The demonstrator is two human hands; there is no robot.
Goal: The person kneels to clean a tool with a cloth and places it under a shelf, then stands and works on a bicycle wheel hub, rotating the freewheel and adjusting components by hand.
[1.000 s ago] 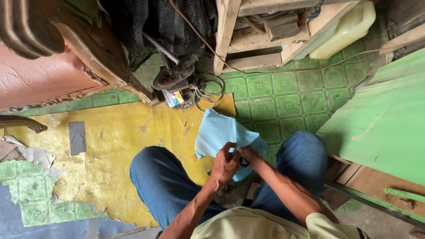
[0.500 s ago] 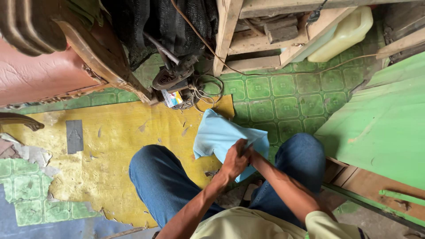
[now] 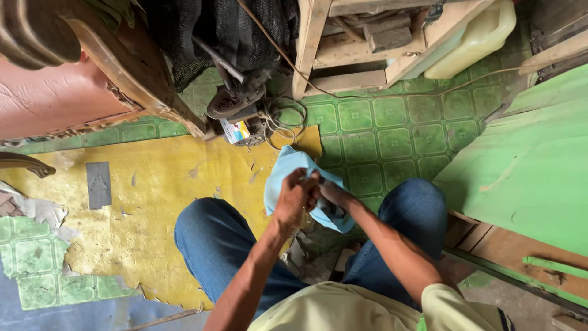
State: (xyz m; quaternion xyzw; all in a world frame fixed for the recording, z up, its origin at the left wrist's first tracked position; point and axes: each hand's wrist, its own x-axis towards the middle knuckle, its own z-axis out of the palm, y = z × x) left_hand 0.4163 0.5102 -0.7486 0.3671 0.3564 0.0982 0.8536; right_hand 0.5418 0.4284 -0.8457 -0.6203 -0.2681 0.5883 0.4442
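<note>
I look down at my knees in blue jeans. A light blue cloth (image 3: 283,176) hangs between them, bunched around something small and dark that I cannot make out. My left hand (image 3: 295,200) is closed over the cloth from the left. My right hand (image 3: 326,194) grips the cloth from the right, its fingers partly wrapped in the fabric. Both hands touch each other above the floor.
A worn yellow floor covering (image 3: 153,202) lies over green patterned tiles (image 3: 392,135). A power tool with coiled cord (image 3: 245,113) sits ahead. A wooden frame (image 3: 343,49) and a pale plastic jerrycan (image 3: 471,40) stand beyond. A green painted board (image 3: 527,178) leans at right, a reddish seat (image 3: 55,98) at left.
The cloth hung spread out before; now it is bunched tighter as both hands close around it. My hands have shifted slightly forward and up.
</note>
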